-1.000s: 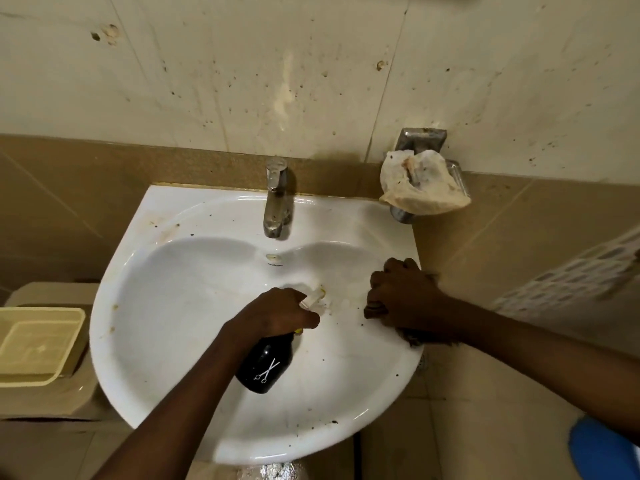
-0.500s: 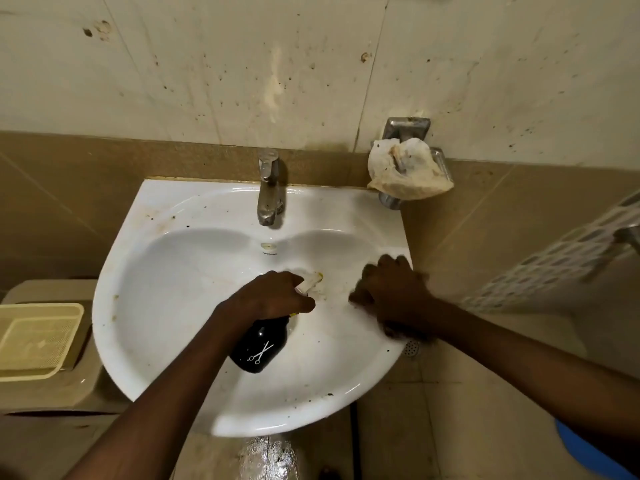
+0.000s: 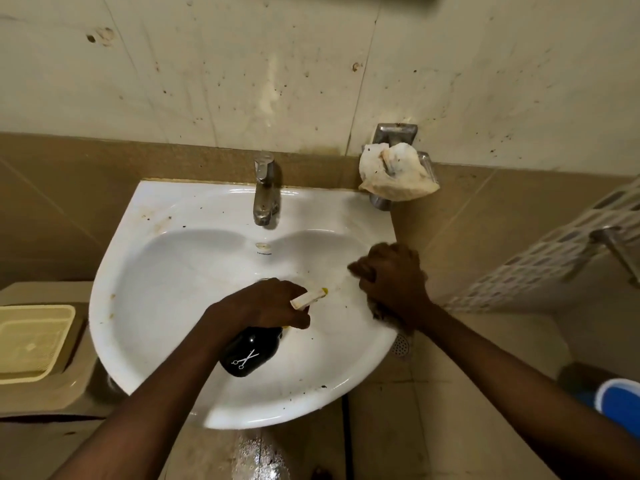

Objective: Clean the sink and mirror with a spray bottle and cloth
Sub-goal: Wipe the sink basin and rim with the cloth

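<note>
A white sink [image 3: 166,306] with dark specks and brown stains hangs on the tiled wall. My left hand [image 3: 263,303] is over the basin, shut on a black spray bottle [image 3: 251,355] with a scissors mark; its pale nozzle [image 3: 308,296] points right. My right hand [image 3: 391,275] presses on the sink's right rim, closed on a dark cloth [image 3: 381,311] that is mostly hidden under it. The mirror is out of view.
A metal tap [image 3: 263,188] stands at the back of the sink. A wall soap holder with a stained white bag [image 3: 394,176] is to the right. A yellow tray [image 3: 31,341] rests on a low tank at left. A patterned panel [image 3: 554,251] is at right.
My right hand with the cloth has shifted slightly along the right rim, rubbing. My left hand keeps the bottle in the same place over the basin. The camera view has drifted a little.
</note>
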### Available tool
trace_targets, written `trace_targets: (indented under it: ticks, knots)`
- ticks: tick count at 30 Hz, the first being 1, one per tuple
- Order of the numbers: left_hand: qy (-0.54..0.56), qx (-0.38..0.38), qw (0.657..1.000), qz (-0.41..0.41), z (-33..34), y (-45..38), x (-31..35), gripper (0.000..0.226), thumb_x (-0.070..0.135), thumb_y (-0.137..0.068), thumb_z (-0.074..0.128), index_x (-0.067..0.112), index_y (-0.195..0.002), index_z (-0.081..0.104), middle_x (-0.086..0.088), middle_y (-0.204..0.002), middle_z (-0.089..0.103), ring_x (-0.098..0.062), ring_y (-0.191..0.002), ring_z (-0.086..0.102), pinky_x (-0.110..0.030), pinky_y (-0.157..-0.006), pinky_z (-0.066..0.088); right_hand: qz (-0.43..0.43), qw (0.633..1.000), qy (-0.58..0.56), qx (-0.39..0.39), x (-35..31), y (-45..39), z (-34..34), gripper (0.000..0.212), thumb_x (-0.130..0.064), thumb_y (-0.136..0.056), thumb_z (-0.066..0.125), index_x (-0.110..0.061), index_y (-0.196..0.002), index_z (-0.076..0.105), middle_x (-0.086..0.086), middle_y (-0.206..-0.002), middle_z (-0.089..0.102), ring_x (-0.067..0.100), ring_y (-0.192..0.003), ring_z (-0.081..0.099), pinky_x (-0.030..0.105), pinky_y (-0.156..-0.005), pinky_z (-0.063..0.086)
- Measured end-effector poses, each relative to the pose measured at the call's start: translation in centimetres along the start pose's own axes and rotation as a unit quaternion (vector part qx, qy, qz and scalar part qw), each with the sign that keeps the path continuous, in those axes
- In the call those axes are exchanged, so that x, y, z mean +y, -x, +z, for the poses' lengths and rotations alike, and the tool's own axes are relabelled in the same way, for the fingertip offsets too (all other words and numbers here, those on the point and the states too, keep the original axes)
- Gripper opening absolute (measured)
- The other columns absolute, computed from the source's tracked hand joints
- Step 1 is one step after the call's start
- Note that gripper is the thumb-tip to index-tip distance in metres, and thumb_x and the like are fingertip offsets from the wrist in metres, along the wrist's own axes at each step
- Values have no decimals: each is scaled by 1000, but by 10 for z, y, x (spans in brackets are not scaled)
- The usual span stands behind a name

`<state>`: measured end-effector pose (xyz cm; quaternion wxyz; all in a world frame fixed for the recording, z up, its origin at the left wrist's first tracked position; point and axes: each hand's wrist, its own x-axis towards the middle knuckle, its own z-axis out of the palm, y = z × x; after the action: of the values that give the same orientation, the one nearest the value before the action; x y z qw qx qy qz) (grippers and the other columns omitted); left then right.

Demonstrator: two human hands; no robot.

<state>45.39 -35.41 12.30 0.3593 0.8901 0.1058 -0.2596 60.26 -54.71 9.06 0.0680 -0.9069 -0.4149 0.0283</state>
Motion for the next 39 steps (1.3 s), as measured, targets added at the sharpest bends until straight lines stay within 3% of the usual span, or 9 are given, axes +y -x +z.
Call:
trace_targets:
  ticks: [2, 5, 11, 17, 23, 29, 32, 36, 39]
  knots:
    - [6, -10, 1000, 6, 3, 2, 9, 21, 45, -66, 62, 26, -65, 53, -1, -75, 66, -16, -70, 62, -41, -78, 53, 35, 999, 0, 39, 9, -24, -2, 28, -36, -69, 57, -20, -89, 69, 7, -96, 63, 34, -91, 55, 43, -78, 38]
    - [32, -32, 999, -6, 13, 8, 18, 14, 33, -75, 66, 22, -71, 59, 3, -69, 70, -14, -65, 67, -38, -77, 56, -7, 999, -23, 27, 21, -34, 0, 32, -37, -67, 52, -19, -86, 70, 6, -90, 65, 33, -87, 60, 43, -80, 40]
    - [33, -65, 997, 5, 14, 15, 37, 17, 31, -83, 68, 22, -70, 62, 7, -71, 69, -10, -69, 63, -28, -75, 50, -17, 991, -129, -25, 39, 7, -7, 54, -48, -61, 49, -12, -95, 72, 7, -102, 61, 22, -105, 51, 23, -82, 15]
    - [54, -71, 996, -20, 21, 23, 43, 16, 26, -80, 65, 10, -77, 64, -2, -68, 71, -12, -58, 64, -36, -75, 55, 3, 997, -78, -17, 30, -9, -7, 45, -46, -64, 54, -19, -95, 71, 6, -104, 58, 31, -102, 51, 34, -85, 28]
    - [59, -64, 996, -13, 12, 26, 37, 17, 28, -78, 69, 22, -66, 59, 8, -65, 59, -10, -64, 58, -39, -77, 54, 17, 998, 31, -53, 1, 25, 2, 32, -38, -78, 63, -18, -102, 66, 3, -115, 51, 30, -107, 43, 39, -87, 35]
    - [71, -71, 993, -65, 6, 26, 28, 31, 24, -78, 68, 28, -47, 63, 2, -59, 66, -19, -57, 64, -32, -68, 54, -6, 987, 152, -51, -16, -6, 6, 23, -35, -63, 75, -15, -72, 69, 5, -84, 57, 30, -82, 54, 40, -72, 41]
    - [81, -113, 987, -75, 4, 31, 29, 24, 21, -83, 68, 21, -59, 63, 1, -65, 67, -18, -61, 63, -26, -67, 51, -5, 994, 92, -59, -15, 21, 14, 28, -44, -76, 63, -17, -82, 69, 3, -92, 57, 29, -91, 51, 36, -73, 31]
    - [56, -111, 988, -89, 1, 32, 27, 14, 28, -83, 68, 21, -72, 63, 6, -76, 66, -10, -71, 57, -21, -67, 42, 54, 994, 87, 31, -10, -7, 10, 28, -40, -75, 71, -15, -64, 66, 7, -79, 57, 32, -75, 54, 37, -67, 37]
    - [66, -108, 986, -106, 3, 38, 29, 14, 26, -82, 68, 12, -80, 68, -1, -69, 67, -13, -58, 60, -26, -68, 47, 37, 994, 103, 25, -12, -17, -1, 25, -34, -66, 76, -12, -64, 65, 8, -76, 55, 32, -71, 53, 36, -62, 37]
